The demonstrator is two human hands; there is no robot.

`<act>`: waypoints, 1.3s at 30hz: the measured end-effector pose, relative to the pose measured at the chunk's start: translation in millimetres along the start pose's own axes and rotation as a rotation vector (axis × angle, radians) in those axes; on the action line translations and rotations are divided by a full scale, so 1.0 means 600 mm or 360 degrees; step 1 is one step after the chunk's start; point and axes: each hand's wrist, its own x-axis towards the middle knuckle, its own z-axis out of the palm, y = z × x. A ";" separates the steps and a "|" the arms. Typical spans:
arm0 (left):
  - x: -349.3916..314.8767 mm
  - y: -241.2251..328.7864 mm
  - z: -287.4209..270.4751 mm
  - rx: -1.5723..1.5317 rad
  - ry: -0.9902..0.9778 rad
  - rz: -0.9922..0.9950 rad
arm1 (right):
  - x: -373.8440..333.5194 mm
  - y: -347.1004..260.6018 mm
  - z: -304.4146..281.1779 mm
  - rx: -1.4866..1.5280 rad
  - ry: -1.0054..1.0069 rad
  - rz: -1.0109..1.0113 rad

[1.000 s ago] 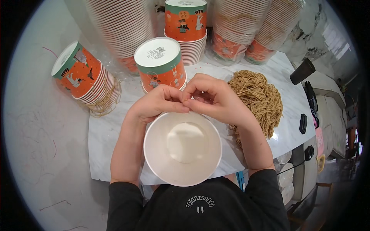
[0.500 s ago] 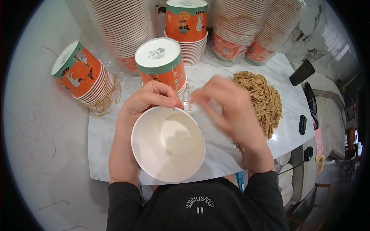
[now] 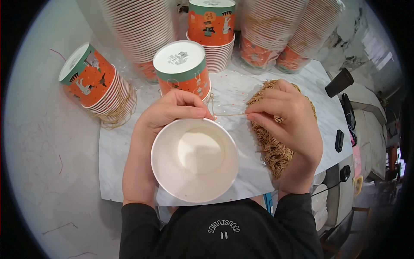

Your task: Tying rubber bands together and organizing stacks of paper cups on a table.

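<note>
My left hand pinches the far rim of a white paper bucket, whose open mouth is tilted up toward me. A thin tan cord runs taut from that rim to my right hand. The fingertips of my right hand are closed on the cord, over a heap of tan cords. How the cord is fixed at the rim is hidden by my left fingers. Just beyond my left hand, an upside-down stack of orange and green paper buckets stands on the table.
More bucket stacks stand behind, one beside the wall, others in clear plastic wrap. A tilted stack with cords hanging on it is at the left. A dark cup and a small black object lie toward the marble table's right edge.
My right hand has moved right, away from the rim, drawing the cord out straight. The bucket and my left hand have shifted slightly right.
</note>
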 end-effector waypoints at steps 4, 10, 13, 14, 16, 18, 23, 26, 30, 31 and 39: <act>0.013 -0.011 0.013 0.0154 0.0017 -0.0100 | 0.012 -0.001 0.018 0.0021 0.0072 0.0014; 0.020 -0.027 0.019 0.0248 -0.0008 -0.0145 | 0.023 0.017 0.028 0.0451 -0.0039 0.0049; 0.022 -0.025 0.022 0.0292 -0.0001 -0.0183 | 0.017 0.028 0.026 0.0432 -0.0109 -0.0097; 0.024 -0.024 0.023 0.0297 0.0035 -0.0221 | 0.014 0.027 0.029 0.0260 -0.0072 -0.0098; 0.027 -0.029 0.022 0.0262 0.0032 -0.0200 | 0.014 0.021 0.037 0.0094 -0.0036 -0.0101; 0.027 -0.034 0.019 0.0225 0.0043 -0.0178 | 0.020 0.012 0.051 -0.0077 0.0099 -0.0113; 0.033 -0.032 0.021 0.0290 0.0028 -0.0161 | 0.034 0.012 0.074 0.0102 0.0164 -0.0274; 0.033 -0.031 0.021 0.0241 0.0017 -0.0169 | 0.037 0.023 0.084 0.0120 0.0133 -0.0312; 0.033 -0.040 0.008 0.0156 -0.0018 -0.0111 | 0.040 0.027 0.084 0.0144 0.0039 -0.0234; 0.034 -0.040 0.006 0.0150 -0.0025 -0.0111 | 0.039 0.027 0.084 0.0143 0.0038 -0.0234; 0.034 -0.038 -0.003 0.0167 -0.0129 0.0059 | 0.040 0.026 0.083 0.0282 0.0052 -0.0107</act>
